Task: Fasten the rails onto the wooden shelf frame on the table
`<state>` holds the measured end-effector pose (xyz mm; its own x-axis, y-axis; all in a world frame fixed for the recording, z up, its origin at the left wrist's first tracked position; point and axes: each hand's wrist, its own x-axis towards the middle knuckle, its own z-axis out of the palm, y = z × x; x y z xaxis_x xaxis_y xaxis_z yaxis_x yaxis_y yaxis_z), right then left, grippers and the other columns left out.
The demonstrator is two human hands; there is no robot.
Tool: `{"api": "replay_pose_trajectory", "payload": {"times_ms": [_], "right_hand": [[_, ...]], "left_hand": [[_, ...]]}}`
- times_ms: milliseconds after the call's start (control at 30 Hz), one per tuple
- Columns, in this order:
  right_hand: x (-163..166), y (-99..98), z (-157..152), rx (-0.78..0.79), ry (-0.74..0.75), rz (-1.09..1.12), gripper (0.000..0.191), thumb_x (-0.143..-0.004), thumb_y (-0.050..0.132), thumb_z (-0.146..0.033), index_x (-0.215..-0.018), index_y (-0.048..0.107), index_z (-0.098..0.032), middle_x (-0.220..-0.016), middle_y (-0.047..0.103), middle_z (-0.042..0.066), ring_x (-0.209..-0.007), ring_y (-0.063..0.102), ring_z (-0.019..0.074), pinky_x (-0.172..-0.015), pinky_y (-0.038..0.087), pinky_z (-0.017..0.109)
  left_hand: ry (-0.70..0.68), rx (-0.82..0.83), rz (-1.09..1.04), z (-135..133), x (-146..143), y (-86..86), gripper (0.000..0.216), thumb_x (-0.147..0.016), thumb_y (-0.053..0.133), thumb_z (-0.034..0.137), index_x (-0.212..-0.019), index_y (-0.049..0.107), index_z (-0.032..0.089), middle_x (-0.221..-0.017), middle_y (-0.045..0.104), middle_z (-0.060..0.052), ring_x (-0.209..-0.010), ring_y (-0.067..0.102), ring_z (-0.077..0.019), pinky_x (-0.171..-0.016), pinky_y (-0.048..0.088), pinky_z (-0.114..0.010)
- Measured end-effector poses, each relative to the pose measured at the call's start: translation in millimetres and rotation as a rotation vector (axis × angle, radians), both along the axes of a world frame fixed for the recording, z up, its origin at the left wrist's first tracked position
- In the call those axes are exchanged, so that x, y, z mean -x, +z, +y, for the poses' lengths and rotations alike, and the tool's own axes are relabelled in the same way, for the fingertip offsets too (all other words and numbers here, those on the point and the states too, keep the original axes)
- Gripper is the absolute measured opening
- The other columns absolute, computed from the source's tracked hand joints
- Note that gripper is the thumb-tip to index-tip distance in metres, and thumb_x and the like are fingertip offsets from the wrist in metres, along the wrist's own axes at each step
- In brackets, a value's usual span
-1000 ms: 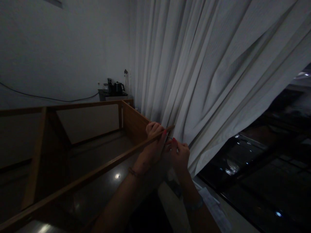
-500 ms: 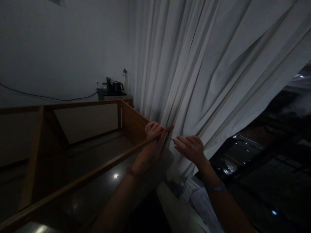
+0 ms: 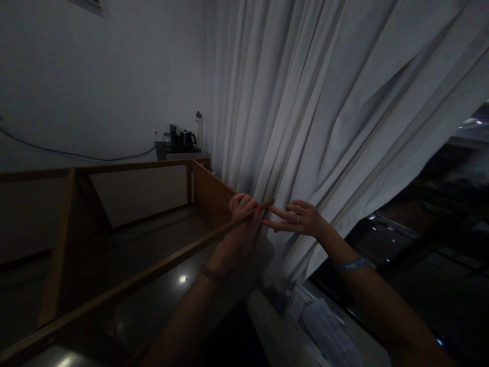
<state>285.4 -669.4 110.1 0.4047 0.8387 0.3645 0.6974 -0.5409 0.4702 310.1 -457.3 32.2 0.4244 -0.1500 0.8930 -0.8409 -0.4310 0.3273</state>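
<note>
A long thin wooden strip (image 3: 153, 266) runs from the lower left up to the corner of a wooden frame (image 3: 208, 191). My left hand (image 3: 242, 219) is closed around the strip's far end, against the frame's side panel. My right hand (image 3: 296, 220) is just right of it, fingers stretched out and apart, fingertips touching the strip's end near my left thumb. A small thin metal piece may sit between the hands, too dim to make out. My right hand wears a ring, its wrist a blue band (image 3: 353, 264).
A white curtain (image 3: 324, 112) hangs right behind the hands. A dark glossy surface (image 3: 412, 255) lies at the right. Papers (image 3: 324, 331) lie below on a pale ledge. A kettle (image 3: 186, 138) stands on a small table at the back wall. The room is dim.
My right hand has gone from a pinch close under my left hand to spread fingers at the strip's end, its forearm swinging out to the right. My left hand has stayed put.
</note>
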Motion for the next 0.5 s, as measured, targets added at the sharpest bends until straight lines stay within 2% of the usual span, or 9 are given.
{"api": "replay_pose_trajectory", "payload": {"times_ms": [133, 233, 333, 500], "right_hand": [[-7.7, 8.1, 2.4, 0.098, 0.21, -0.266, 0.026, -0.093, 0.062, -0.047, -0.119, 0.063, -0.053, -0.108, 0.073, -0.01, -0.075, 0.053, 0.01, -0.07, 0.041, 0.027], [-13.1, 9.1, 2.6, 0.123, 0.353, -0.471, 0.031, -0.09, 0.065, -0.05, -0.121, 0.064, -0.045, -0.101, 0.072, -0.006, -0.078, 0.053, 0.0105, -0.071, 0.042, 0.026], [-16.2, 8.9, 2.6, 0.142, 0.398, -0.514, 0.031, -0.088, 0.068, -0.051, -0.116, 0.067, -0.038, -0.093, 0.07, -0.004, -0.075, 0.052, 0.0111, -0.069, 0.041, 0.027], [-19.9, 8.4, 8.0, 0.111, 0.429, -0.462, 0.025, -0.088, 0.07, -0.047, -0.109, 0.068, -0.036, -0.087, 0.069, -0.005, -0.073, 0.053, 0.0106, -0.066, 0.039, 0.027]], "left_hand": [[-0.007, 0.022, 0.01, -0.2, -0.7, -0.5, 0.024, -0.102, 0.034, 0.023, -0.083, 0.049, 0.021, -0.089, 0.055, -0.004, -0.101, 0.046, -0.0217, -0.099, 0.04, -0.04], [-0.005, 0.022, 0.027, -0.8, -0.4, -1.2, 0.025, -0.103, 0.034, 0.024, -0.083, 0.049, 0.021, -0.091, 0.055, -0.004, -0.102, 0.045, -0.0222, -0.1, 0.039, -0.041], [-0.006, 0.05, 0.032, -1.4, 0.4, -1.2, 0.026, -0.103, 0.035, 0.026, -0.082, 0.049, 0.022, -0.09, 0.055, -0.004, -0.102, 0.045, -0.0222, -0.101, 0.039, -0.041], [-0.004, 0.048, 0.034, -1.7, 1.5, 0.1, 0.027, -0.103, 0.032, 0.025, -0.08, 0.048, 0.022, -0.087, 0.055, -0.003, -0.097, 0.046, -0.0214, -0.101, 0.039, -0.042]]}}
